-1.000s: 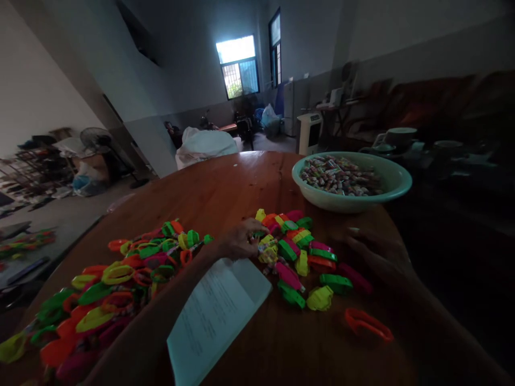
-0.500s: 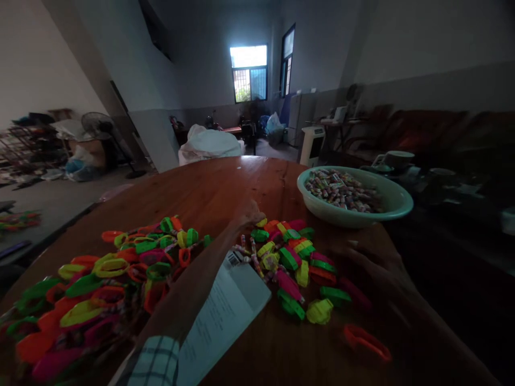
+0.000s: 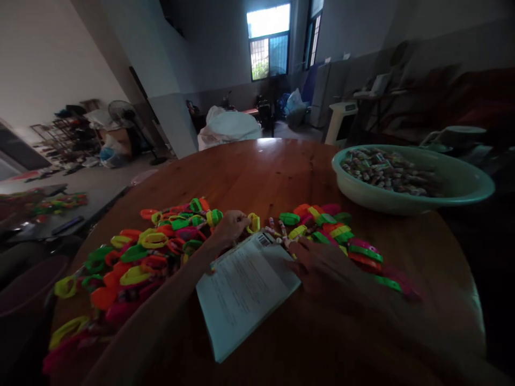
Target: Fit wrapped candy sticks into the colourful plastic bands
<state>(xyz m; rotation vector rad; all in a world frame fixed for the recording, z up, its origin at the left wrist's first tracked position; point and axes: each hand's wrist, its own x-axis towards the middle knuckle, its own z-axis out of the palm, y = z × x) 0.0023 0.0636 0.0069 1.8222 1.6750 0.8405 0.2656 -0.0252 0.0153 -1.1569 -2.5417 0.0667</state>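
Observation:
My left hand (image 3: 231, 225) is closed at the far end of a printed paper pad (image 3: 241, 289), its fingertips pinching a yellow plastic band (image 3: 253, 222) shaped like a toy watch. Over the pad's right corner reaches my right hand (image 3: 317, 260), blurred, its fingertips at the near end of a small wrapped candy roll (image 3: 282, 228). Whether those fingers grip the roll I cannot make out. Bright bands in a loose pile (image 3: 153, 238), some with candy rolls among them, lie left of my left arm. More bands (image 3: 322, 220) are heaped beyond my right hand.
A pale green basin (image 3: 466, 187) full of wrapped candy rolls stands at the right of the round wooden table (image 3: 257, 171). Behind the table is a white sack (image 3: 229, 126). A standing fan (image 3: 123, 112) and a second surface with bright bands (image 3: 60, 203) appear at left.
My left hand has drawn back toward the pad and now holds a yellow band. My right hand has moved left to the candy rolls. The view has swung left and down.

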